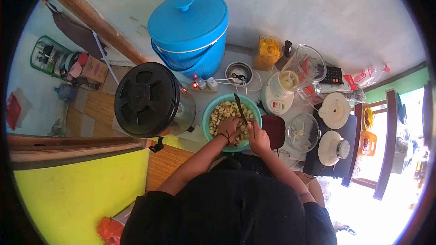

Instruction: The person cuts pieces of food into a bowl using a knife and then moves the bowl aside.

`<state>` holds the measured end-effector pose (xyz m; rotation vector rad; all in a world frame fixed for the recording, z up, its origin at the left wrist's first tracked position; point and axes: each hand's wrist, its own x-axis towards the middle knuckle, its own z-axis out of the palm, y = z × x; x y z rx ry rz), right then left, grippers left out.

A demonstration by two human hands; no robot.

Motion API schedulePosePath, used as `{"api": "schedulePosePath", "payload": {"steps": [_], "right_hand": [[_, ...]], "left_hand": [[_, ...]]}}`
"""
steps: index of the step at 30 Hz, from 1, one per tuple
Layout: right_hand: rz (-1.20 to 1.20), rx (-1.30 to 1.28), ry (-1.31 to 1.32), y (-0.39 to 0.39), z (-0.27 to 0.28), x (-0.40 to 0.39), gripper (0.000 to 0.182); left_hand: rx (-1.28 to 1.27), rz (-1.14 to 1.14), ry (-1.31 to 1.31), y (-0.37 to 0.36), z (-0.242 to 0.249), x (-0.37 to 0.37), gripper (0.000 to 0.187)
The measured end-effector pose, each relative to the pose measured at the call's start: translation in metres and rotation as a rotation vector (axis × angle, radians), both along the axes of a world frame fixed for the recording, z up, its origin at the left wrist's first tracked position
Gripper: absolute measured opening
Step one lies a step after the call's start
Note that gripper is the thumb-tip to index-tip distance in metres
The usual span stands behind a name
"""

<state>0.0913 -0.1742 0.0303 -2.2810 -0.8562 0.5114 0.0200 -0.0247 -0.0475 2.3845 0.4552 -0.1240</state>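
A mint-green basin [205, 129] stands at the table's front edge, holding many small pale cubes of cut food [225, 110], some with darker skin. My left hand [228, 129], a dark band at its wrist, is down among the cubes. Its fingers look curled, and what they grip is hidden. My right hand [258, 139] is at the basin's right rim, closed round the handle of a knife [240, 108]. The dark blade slants up and leftward over the cubes, just right of my left hand.
Left of the basin is a black-lidded dispenser [146, 100] with a tap; behind stands a blue lidded bucket [188, 31]. A blender base [278, 93], blender jug [309, 66], clear bowl [303, 132] and dark red tray [274, 131] lie right. Power cords [247, 88] cross behind the basin.
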Motion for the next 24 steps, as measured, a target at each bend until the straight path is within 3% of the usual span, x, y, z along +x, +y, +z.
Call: {"api": "schedulePosePath", "payload": {"steps": [2, 5, 11, 14, 17, 24], "right_hand": [[-0.003, -0.009, -0.002, -0.001, -0.005, 0.0, 0.036], [-0.013, 0.04, 0.001, -0.001, -0.007, 0.002, 0.038], [-0.017, 0.077, 0.027, -0.002, -0.004, 0.003, 0.036], [0.003, 0.057, 0.022, 0.0, 0.004, 0.001, 0.034], [0.037, 0.07, -0.001, 0.001, 0.004, -0.001, 0.034], [0.194, 0.198, -0.028, 0.003, 0.028, -0.006, 0.035]], "left_hand": [[-0.12, 0.0, 0.046, 0.001, 0.023, 0.003, 0.049], [-0.009, 0.086, -0.093, -0.008, 0.017, 0.0, 0.023], [0.077, 0.216, -0.435, -0.012, 0.035, -0.013, 0.023], [-0.359, 0.399, -0.343, -0.016, 0.056, -0.021, 0.019], [-0.977, 0.599, -0.423, -0.019, 0.035, -0.029, 0.022], [-1.166, 0.681, -0.345, -0.017, 0.072, -0.037, 0.022]]}}
